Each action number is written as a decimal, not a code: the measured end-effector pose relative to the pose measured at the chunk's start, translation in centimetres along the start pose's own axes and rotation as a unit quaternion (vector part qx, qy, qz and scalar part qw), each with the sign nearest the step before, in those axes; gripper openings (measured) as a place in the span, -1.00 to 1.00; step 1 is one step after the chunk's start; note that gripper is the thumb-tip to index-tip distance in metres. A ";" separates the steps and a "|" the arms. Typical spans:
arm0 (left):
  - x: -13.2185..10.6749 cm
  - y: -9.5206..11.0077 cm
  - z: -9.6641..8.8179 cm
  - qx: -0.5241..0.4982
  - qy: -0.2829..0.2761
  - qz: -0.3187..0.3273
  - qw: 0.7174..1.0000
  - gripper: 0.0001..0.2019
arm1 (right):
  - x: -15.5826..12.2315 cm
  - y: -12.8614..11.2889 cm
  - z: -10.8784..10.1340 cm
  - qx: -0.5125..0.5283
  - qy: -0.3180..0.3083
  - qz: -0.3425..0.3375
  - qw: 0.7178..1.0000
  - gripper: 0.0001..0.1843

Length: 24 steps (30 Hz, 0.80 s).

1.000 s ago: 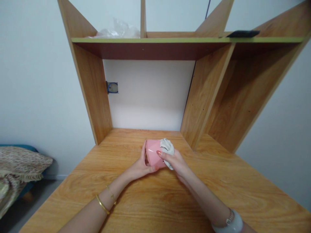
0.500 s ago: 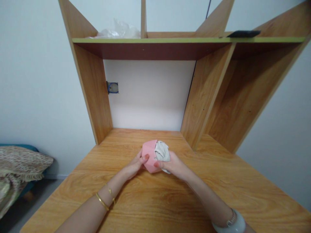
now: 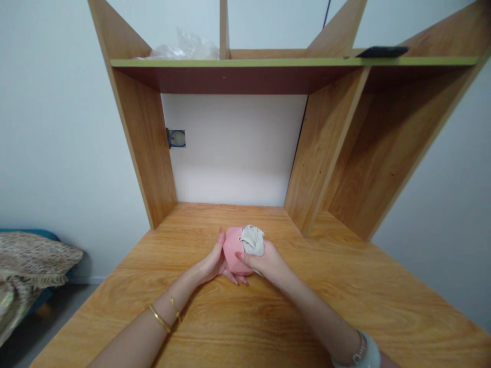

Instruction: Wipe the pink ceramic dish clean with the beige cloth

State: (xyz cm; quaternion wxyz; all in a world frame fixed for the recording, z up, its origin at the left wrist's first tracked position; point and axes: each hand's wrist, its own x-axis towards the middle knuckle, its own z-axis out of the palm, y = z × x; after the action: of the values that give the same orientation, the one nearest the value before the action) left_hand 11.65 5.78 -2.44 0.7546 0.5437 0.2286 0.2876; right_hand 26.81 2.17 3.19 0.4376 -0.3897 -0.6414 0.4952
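Note:
A pink faceted object (image 3: 232, 251), whose exact kind I cannot tell, is held low over the middle of the desk. My left hand (image 3: 213, 265) cradles it from the left, with the thumb up its side and the fingers spread beneath it. A crumpled light grey cloth (image 3: 253, 239) lies against its right side. My right hand (image 3: 264, 259) grips the cloth and presses it to the pink surface, its thumb resting on the near face. The right fingers are mostly hidden behind the cloth.
The wooden desk (image 3: 245, 322) extends under both arms, backed by a shelf unit (image 3: 320, 158) with upright panels. On the upper shelf are a clear plastic bag (image 3: 187, 47) and a flat black item (image 3: 383, 51). An uncovered wall socket box (image 3: 177, 138) shows behind. A patterned blanket (image 3: 34, 255) lies at left.
The pink object has turned in my hands. My left fingers have opened out beneath it and the left thumb has moved up its side. My right hand and the cloth have shifted slightly left.

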 end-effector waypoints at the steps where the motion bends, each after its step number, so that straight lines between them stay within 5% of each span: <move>1: -0.1 0.0 -0.1 0.005 -0.004 0.002 1.000 0.03 | 0.2 0.1 -0.2 -0.001 0.041 0.001 0.999 -0.66; 6: -0.5 0.2 0.9 0.105 0.042 0.053 0.992 -0.07 | 0.8 0.9 -1.4 0.083 0.115 0.010 0.990 -0.54; 10: -0.7 0.9 2.6 0.169 0.097 0.160 0.968 0.13 | 0.5 1.1 -1.6 0.135 0.094 0.019 0.986 -0.52; 14: -0.7 1.3 3.4 0.179 0.121 0.231 0.948 0.09 | 0.2 0.7 -1.4 0.143 0.036 0.004 0.989 -0.50; 19: -0.7 1.4 2.5 0.149 0.161 0.209 0.953 -0.16 | 0.0 -0.1 -1.3 0.108 -0.007 -0.004 0.994 -0.43; 24: -0.1 0.3 1.1 0.053 0.126 0.173 0.975 -0.25 | 0.1 -0.5 -1.1 0.070 -0.046 -0.020 0.996 -0.43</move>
State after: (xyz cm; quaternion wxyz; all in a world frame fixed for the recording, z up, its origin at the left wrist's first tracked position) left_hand 12.24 5.02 -1.83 0.6285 0.5734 0.2395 0.4679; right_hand 27.83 2.53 3.80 0.4439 -0.3222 -0.6325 0.5469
